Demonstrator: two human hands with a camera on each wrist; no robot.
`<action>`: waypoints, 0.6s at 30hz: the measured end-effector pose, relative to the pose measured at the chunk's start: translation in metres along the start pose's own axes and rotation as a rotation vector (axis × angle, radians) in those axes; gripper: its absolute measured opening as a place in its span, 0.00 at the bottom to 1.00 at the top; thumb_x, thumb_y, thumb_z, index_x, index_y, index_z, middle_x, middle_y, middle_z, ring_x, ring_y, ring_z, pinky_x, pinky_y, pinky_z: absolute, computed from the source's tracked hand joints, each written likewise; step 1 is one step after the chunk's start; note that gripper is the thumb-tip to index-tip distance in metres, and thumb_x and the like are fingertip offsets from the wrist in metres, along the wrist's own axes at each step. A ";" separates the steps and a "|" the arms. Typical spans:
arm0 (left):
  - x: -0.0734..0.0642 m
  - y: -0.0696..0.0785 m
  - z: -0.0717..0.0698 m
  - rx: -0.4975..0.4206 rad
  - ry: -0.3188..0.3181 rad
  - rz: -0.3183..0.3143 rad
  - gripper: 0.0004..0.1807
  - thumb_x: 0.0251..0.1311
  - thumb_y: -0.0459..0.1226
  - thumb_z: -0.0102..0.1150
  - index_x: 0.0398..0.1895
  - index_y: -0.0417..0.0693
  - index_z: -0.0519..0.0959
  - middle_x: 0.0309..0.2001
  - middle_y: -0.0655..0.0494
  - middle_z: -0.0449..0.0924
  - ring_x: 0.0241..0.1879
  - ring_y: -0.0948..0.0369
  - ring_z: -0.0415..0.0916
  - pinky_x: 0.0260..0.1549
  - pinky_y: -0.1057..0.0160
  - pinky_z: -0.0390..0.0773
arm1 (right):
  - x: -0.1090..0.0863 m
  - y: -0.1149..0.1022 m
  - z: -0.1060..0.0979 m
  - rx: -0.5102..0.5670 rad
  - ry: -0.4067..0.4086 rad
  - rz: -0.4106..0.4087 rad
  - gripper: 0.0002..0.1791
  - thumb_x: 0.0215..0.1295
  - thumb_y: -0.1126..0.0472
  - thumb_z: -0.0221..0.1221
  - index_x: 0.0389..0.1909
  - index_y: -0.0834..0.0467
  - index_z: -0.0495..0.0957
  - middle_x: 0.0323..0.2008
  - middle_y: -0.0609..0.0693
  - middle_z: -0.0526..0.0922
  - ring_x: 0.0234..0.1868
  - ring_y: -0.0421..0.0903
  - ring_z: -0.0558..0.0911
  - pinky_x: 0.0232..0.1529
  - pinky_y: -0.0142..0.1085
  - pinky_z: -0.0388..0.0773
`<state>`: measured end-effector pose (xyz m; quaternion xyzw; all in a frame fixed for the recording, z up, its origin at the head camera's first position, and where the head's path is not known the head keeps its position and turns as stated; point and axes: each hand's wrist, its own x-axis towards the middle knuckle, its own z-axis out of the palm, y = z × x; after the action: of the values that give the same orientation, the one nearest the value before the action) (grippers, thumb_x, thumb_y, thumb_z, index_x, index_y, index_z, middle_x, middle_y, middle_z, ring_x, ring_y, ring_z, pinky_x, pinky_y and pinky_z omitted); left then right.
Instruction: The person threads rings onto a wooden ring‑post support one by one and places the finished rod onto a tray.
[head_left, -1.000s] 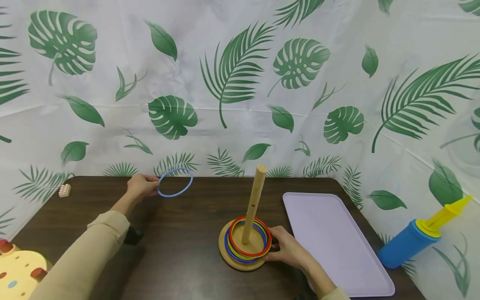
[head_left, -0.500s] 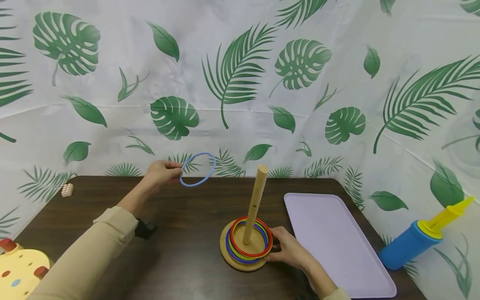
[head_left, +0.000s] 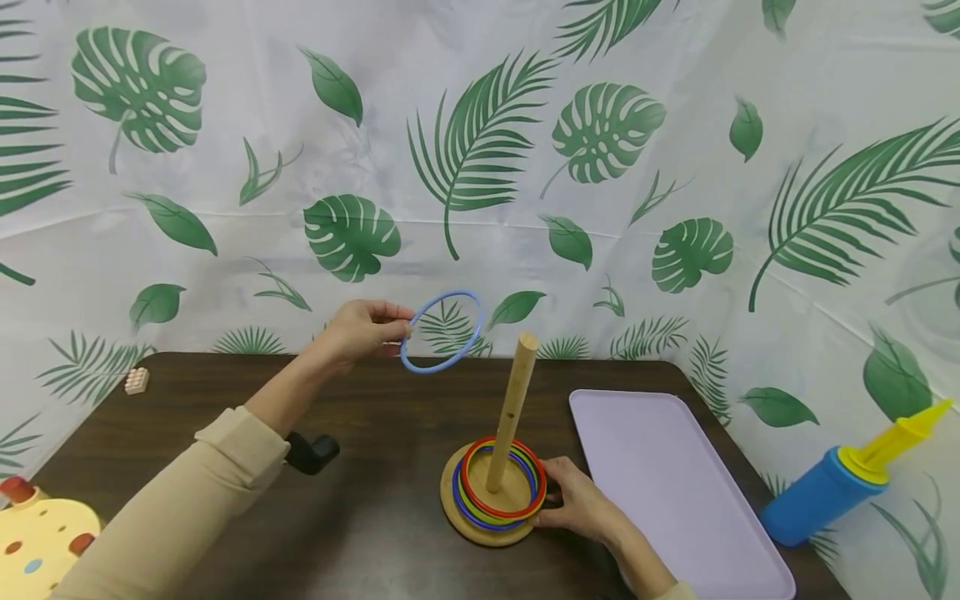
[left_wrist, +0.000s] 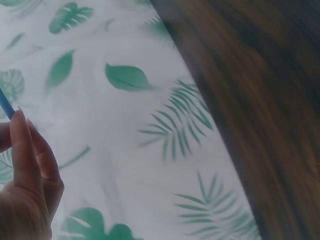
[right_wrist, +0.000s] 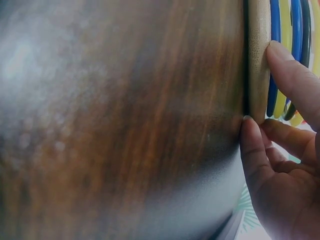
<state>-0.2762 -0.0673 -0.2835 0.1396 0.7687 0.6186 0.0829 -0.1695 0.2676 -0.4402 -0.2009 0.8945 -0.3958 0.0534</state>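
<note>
A thin light-blue ring (head_left: 459, 293) is pinched at its left edge between the thumb and fingers of my left hand (head_left: 362, 335). It hangs tilted in the air, left of and beyond the top of an upright wooden peg (head_left: 513, 408). In the left wrist view only a short bit of the blue ring (left_wrist: 6, 105) shows above the fingertips. The peg rises from a round wooden base (head_left: 492, 539). Several red, yellow and blue rings (head_left: 462, 479) lie stacked around its foot. My right hand (head_left: 579, 503) grips the base's right edge, fingertips at its wooden rim (right_wrist: 259, 60).
A pale lilac tray (head_left: 667, 475) lies right of the stand. Beyond it is a blue and yellow hand pump (head_left: 821, 492). A yellow toy with red pegs (head_left: 45, 533) is at the lower left. A small pinkish block (head_left: 137, 381) sits near the table's far left corner.
My left hand has moved right and upward with the light-blue ring, from over the table's far left toward the peg. My right hand and the stand stay in place.
</note>
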 end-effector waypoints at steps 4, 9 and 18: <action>-0.005 0.012 0.009 0.001 -0.036 0.023 0.16 0.62 0.30 0.54 0.51 0.29 0.73 0.37 0.49 0.77 0.32 0.66 0.78 0.42 0.56 0.81 | -0.001 0.000 0.000 0.006 0.004 -0.007 0.39 0.42 0.63 0.73 0.58 0.68 0.70 0.49 0.61 0.70 0.51 0.55 0.72 0.45 0.31 0.79; -0.011 0.027 0.021 0.002 -0.059 0.046 0.15 0.61 0.31 0.56 0.50 0.31 0.74 0.37 0.49 0.78 0.32 0.65 0.79 0.40 0.56 0.82 | -0.002 0.000 0.000 0.005 0.002 -0.005 0.39 0.42 0.63 0.73 0.58 0.69 0.69 0.49 0.61 0.70 0.51 0.55 0.71 0.44 0.31 0.79; -0.016 0.039 0.040 0.015 -0.090 0.097 0.15 0.59 0.29 0.57 0.50 0.32 0.76 0.36 0.51 0.78 0.32 0.61 0.77 0.35 0.59 0.83 | -0.001 0.001 0.001 0.003 -0.005 0.006 0.39 0.43 0.63 0.73 0.58 0.67 0.70 0.49 0.60 0.69 0.50 0.52 0.71 0.45 0.32 0.79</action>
<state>-0.2444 -0.0274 -0.2548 0.2050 0.7612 0.6092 0.0861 -0.1687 0.2679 -0.4417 -0.1993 0.8944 -0.3963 0.0571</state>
